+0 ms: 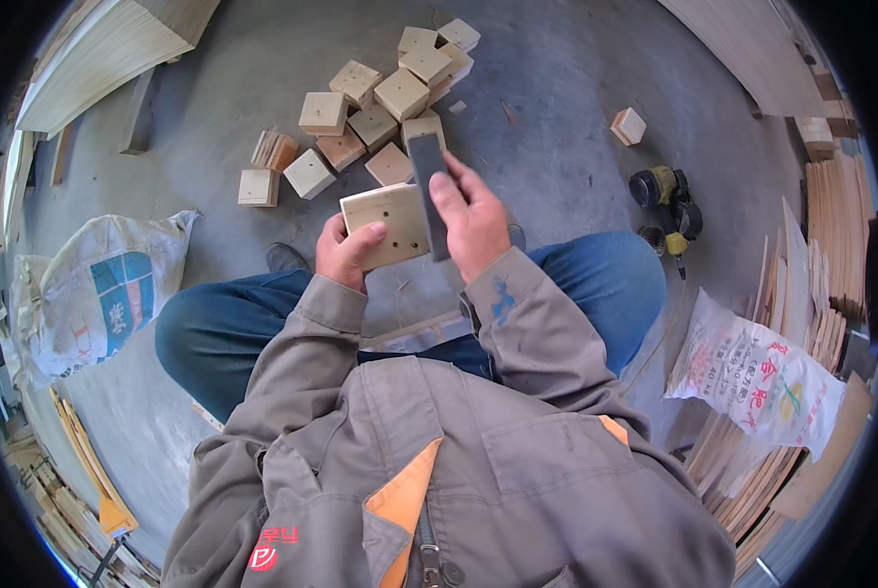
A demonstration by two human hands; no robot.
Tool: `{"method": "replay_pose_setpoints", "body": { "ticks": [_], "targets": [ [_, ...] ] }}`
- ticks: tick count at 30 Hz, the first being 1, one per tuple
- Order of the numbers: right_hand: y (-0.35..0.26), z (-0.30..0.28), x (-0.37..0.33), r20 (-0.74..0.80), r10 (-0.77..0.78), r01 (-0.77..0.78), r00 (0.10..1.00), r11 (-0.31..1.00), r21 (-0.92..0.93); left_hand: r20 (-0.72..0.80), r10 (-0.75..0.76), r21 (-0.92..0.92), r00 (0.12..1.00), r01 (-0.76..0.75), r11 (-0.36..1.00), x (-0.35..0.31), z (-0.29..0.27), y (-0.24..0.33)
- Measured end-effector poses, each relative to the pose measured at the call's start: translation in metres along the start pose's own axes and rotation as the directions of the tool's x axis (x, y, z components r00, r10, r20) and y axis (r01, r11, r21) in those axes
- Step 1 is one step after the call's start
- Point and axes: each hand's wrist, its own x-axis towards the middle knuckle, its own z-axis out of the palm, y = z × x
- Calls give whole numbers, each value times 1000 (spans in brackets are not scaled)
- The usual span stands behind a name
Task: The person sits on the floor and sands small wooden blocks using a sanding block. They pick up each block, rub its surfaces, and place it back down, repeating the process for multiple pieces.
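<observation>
Left fingers: grasping the wooden block.
Right fingers: gripping the dark bar, block's three o'clock.
Bar work: edge-smoothing, I judge.
Next stroke: needs flat, steady contact.

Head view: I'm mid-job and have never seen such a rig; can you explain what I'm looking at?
There is no machine here: a person works bare-handed. The one picture comes from a wide fisheye camera worn on the head, looking down, so straight edges bend near the rim. The left hand holds a pale wooden block with holes. The right hand grips a dark flat bar at the block's right edge; whether they touch is hard to tell. On the grey floor ahead lies a cluster of wooden blocks; to the right, a yellow and black tool.
</observation>
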Motion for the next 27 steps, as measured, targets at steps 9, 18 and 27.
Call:
{"method": "replay_pose_setpoints", "body": {
  "ticks": [9, 18, 27],
  "targets": [
    [8, -1, -7, 90, 28, -35, 996, 996, 79, 46, -70, -69, 996, 74, 995, -3, 3, 21],
    [15, -3, -17, 108, 120, -136, 987, 978, 159, 63, -97, -190, 993, 107, 976, -2, -3, 12],
    [2, -19, 4, -34, 153, -140, 988, 957, 256, 170, -22, -483, 985, 103, 869, -3, -7, 40]
  ]
}}
